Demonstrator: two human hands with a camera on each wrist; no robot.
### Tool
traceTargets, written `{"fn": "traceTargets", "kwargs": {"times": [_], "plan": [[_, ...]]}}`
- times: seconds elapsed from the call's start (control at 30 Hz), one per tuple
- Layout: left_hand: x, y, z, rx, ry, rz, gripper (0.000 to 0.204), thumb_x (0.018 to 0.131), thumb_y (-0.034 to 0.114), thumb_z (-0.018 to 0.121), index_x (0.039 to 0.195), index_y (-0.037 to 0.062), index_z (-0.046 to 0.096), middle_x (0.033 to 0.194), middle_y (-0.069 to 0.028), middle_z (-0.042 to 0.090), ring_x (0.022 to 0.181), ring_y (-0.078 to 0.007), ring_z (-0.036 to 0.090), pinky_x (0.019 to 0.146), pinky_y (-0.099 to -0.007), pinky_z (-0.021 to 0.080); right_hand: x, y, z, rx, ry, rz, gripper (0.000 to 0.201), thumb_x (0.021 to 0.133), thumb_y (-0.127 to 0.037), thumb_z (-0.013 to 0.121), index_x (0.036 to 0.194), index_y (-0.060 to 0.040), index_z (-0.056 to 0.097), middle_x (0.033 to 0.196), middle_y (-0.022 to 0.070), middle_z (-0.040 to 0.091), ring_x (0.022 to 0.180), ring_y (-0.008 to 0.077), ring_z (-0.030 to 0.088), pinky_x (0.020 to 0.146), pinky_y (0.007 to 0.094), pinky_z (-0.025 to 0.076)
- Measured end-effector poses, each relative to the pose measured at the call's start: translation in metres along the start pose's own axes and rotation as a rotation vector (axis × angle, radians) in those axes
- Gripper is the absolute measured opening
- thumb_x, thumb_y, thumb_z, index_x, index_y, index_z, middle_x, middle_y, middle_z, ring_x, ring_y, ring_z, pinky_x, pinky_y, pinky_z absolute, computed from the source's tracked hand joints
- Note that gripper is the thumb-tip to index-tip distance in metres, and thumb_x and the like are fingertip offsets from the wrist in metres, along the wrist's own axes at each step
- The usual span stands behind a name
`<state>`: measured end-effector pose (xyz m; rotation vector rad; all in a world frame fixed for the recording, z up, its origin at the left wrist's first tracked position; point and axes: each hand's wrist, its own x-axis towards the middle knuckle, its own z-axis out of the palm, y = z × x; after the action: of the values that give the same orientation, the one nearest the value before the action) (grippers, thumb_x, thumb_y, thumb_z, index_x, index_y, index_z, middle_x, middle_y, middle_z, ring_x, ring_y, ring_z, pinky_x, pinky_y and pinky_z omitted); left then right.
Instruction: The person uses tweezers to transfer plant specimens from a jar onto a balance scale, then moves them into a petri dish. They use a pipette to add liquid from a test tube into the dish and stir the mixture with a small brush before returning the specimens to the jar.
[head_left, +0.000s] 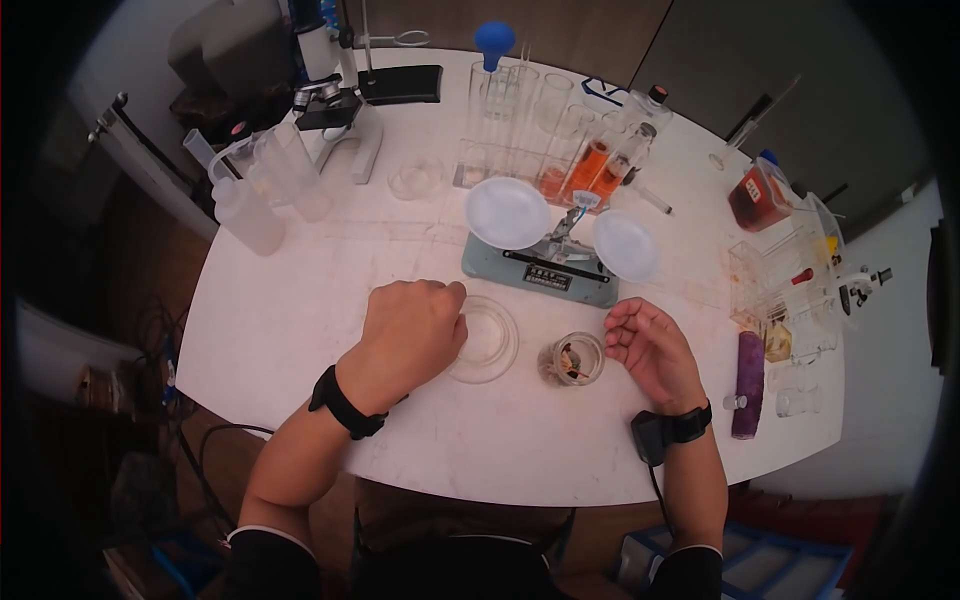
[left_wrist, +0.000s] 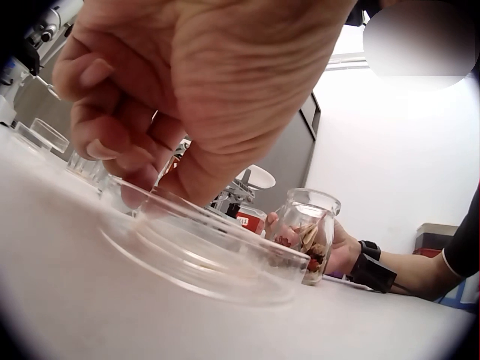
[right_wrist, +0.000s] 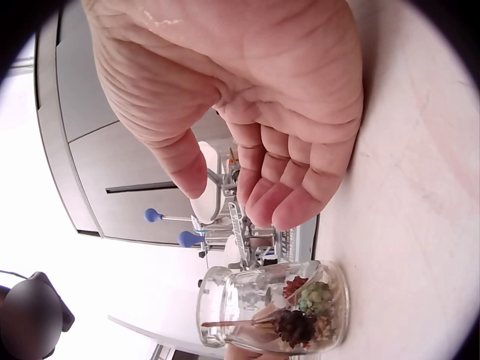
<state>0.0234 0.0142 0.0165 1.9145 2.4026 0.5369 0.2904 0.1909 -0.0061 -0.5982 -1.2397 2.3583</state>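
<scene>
A clear petri dish [head_left: 487, 340] lies flat on the white table. My left hand [head_left: 408, 328] is over its left edge, with thumb and forefinger pinching the rim; the left wrist view shows the dish [left_wrist: 202, 251] below the curled fingers [left_wrist: 112, 150]. To its right stands an open glass jar [head_left: 572, 360] holding dried plant bits, dark red, green and brown in the right wrist view. Beside the jar, my right hand [head_left: 652, 350] rests on its little-finger edge, palm toward the jar, fingers loosely bent and holding nothing.
A blue-green balance [head_left: 540, 270] with two white pans stands just beyond the dish and jar. Behind it is a rack with several test tubes [head_left: 590, 165]. Wash bottles [head_left: 245, 210] and a microscope [head_left: 340, 110] are at left; a purple roll [head_left: 748, 385] and glassware are at right.
</scene>
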Motion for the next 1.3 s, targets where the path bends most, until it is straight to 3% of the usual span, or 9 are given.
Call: {"fn": "traceTargets", "kwargs": {"times": [1.3], "plan": [[0.000,-0.003,-0.009,-0.027,0.009,0.055,0.012,0.077,0.012,0.062,0.068,0.0044,0.059,0.063,-0.0124,0.063,0.060,-0.0337,0.062,0.055,-0.0437,0.048,-0.001,0.000,0.000,0.082,-0.018,-0.014,0.022,0.098,-0.017,0.053,0.113,-0.0005,0.056,0.104,0.0094,0.064,0.090,0.0152,0.062,0.082,0.0294,0.053]]}}
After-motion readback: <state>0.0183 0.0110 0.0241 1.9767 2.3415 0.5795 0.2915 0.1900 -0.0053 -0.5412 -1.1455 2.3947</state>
